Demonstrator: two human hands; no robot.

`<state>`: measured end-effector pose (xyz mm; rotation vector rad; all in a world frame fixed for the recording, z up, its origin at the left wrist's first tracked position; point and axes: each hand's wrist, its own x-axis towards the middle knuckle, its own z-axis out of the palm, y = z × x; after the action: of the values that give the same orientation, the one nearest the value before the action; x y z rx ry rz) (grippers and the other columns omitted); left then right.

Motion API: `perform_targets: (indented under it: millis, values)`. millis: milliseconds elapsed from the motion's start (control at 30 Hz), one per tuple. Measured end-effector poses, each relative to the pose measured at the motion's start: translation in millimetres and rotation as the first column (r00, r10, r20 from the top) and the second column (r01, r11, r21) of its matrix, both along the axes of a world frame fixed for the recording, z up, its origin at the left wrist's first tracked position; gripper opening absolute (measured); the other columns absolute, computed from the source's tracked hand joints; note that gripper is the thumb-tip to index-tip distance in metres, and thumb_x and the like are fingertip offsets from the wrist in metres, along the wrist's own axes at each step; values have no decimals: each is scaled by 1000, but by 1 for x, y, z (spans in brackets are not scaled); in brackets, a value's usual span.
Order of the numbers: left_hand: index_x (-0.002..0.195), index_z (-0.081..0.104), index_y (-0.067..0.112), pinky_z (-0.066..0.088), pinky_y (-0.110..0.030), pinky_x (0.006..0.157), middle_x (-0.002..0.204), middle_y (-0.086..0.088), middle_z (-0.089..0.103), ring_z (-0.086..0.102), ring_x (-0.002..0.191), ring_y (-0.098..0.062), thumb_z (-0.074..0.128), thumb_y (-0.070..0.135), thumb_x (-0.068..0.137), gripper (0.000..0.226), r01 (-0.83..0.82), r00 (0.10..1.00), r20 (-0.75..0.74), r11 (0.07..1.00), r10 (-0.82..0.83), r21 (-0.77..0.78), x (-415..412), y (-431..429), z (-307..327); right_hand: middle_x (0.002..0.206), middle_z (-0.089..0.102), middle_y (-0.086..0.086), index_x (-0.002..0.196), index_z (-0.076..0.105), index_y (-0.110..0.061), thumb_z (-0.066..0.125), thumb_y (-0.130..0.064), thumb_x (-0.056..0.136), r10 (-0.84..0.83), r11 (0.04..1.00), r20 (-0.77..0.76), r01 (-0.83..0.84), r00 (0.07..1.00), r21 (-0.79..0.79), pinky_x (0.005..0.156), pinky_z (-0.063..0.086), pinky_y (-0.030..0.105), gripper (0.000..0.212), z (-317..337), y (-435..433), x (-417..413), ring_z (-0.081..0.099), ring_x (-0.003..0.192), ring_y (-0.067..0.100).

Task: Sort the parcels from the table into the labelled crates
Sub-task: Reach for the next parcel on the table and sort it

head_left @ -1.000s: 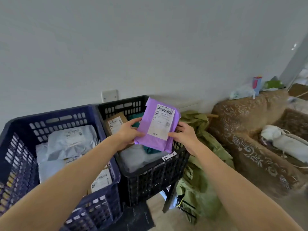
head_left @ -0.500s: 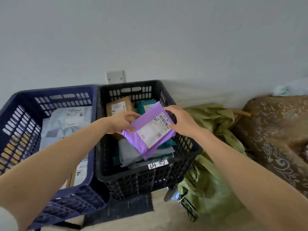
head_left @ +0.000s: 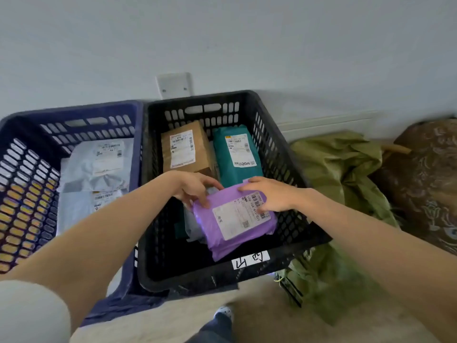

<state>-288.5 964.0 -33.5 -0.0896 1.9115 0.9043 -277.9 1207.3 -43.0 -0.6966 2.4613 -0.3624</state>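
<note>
From the head camera, a purple parcel (head_left: 235,219) is seen low inside the black crate (head_left: 284,144), tilted over grey packages near the front wall. It is a soft, wrinkled plastic mailer, and a white shipping label with a barcode and a small square code is turned upward. Its upper left corner is pinched by the left hand (head_left: 195,188), and its upper right edge is held by the right hand (head_left: 269,196), so each grip is closed on the parcel. A brown box (head_left: 184,149) and a teal parcel (head_left: 237,157) are laid at the crate's back. A blue crate (head_left: 74,117) is placed against its left side.
</note>
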Motion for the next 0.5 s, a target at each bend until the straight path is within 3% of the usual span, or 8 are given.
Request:
perform_targets:
  millis: [200, 333, 500]
  values:
    - [119, 55, 36, 56, -47, 79, 127, -11, 57, 60, 110, -33, 57, -17, 84, 63, 49, 973, 226, 998, -56, 37, -15, 4, -20, 142, 38, 6, 146, 35, -37, 74, -16, 82, 55, 995, 86, -62, 995, 82, 108, 37, 39, 78, -15, -1, -11, 42, 128, 27]
    - [129, 47, 33, 53, -48, 81, 125, -10, 54, 57, 110, -34, 54, -17, 86, 67, 125, 950, 282, 991, -131, 40, -12, 12, -34, 142, 44, 1, 143, 42, -37, 75, -18, 81, 109, 986, 137, -124, 985, 109, 105, 39, 36, 73, -21, 4, -9, 44, 126, 22]
    - [130, 45, 34, 57, -31, 54, 107, -4, 57, 63, 90, -24, 57, -12, 87, 64, 208, 958, 209, 978, -198, -24, -3, 26, -46, 144, 43, 0, 146, 37, -37, 77, -19, 80, 128, 965, 227, -173, 966, 195, 103, 41, 37, 78, -28, 6, -7, 48, 124, 22]
